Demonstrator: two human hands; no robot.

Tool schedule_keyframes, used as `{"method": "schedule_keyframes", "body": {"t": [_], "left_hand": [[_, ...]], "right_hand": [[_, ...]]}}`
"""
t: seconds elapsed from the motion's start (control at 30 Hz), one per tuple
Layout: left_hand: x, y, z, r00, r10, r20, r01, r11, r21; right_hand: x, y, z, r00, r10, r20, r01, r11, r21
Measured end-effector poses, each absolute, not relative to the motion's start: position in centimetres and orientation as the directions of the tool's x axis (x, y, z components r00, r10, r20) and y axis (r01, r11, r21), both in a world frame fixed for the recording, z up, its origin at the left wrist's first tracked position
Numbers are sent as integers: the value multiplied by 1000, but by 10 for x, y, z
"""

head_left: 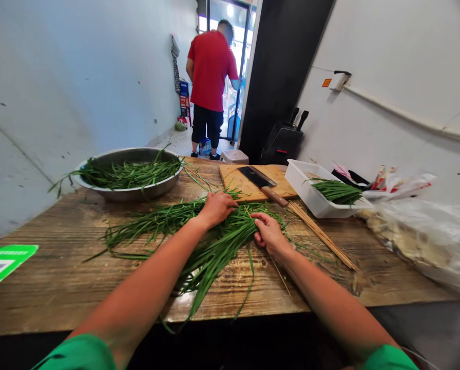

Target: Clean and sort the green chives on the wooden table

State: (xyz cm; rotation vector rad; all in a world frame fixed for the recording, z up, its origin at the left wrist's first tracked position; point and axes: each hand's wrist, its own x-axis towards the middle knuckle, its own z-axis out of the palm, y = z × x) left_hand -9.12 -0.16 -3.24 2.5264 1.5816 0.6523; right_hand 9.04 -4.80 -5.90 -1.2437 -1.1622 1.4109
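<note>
My right hand [270, 234] is closed on one end of a bunch of garlic chives [222, 246], whose long leaves hang toward the front edge of the table. A thin bamboo skewer [283, 280] slants out from under this hand; whether the fingers grip it is unclear. Behind and to the left, my left hand [217, 208] has its fingers pinched together on chives at the back of the loose pile [153, 221]. Just beyond both hands is a wooden cutting board [230, 180] bearing a cleaver [259, 179], its handle jutting toward me.
A steel bowl [137, 193] of chives stands at left. More skewers [322, 236] lie right of my right hand. A white plastic bin [312, 203] holds neatly bundled chives. Plastic bags [426, 231] crowd the right side. A person in red [211, 69] stands by the door.
</note>
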Motion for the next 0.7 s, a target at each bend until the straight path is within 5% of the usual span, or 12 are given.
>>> {"method": "schedule_keyframes", "body": {"t": [0.27, 0.5, 0.7], "left_hand": [[-78, -5, -44, 392, 862, 321, 813, -488, 317], [-85, 2, -41, 124, 920, 373, 719, -342, 605], [-88, -1, -24, 44, 919, 393, 630, -331, 703]], "right_hand": [[89, -49, -58, -67, 982, -177, -31, -179, -983], [91, -50, -56, -61, 984, -169, -55, -172, -984], [91, -49, -58, -59, 988, -142, -64, -146, -987]]}}
